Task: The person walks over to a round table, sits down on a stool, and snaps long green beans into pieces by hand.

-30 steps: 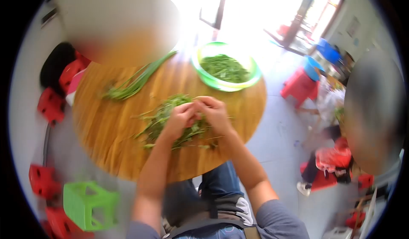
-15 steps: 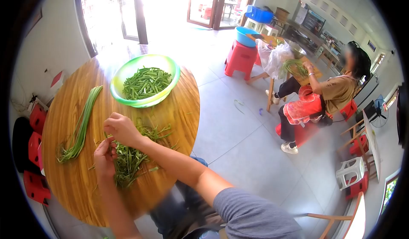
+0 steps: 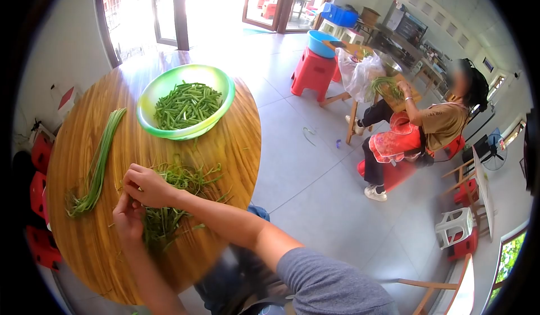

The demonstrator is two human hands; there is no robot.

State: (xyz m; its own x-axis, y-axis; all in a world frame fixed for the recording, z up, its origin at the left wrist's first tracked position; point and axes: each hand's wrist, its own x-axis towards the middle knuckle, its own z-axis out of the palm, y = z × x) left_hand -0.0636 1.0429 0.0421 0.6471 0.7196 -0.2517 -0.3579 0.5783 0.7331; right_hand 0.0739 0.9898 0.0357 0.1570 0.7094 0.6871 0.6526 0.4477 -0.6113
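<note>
The left hand (image 3: 129, 218) and right hand (image 3: 147, 186) are pinching narrowly, contents unclear, beside tangled, leafy greens (image 3: 188, 180); slender, pale-to-deep-green stalks (image 3: 102, 163) are lying bundled

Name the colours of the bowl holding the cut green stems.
The bowl is green and whitish, with yellowish tinges, best seen in the head view.

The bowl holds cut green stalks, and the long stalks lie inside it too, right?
Not quite: in the head view, the long stalks lie on the wooden table beside the bowl, not inside it. The bowl does hold cut green stalks.
</note>
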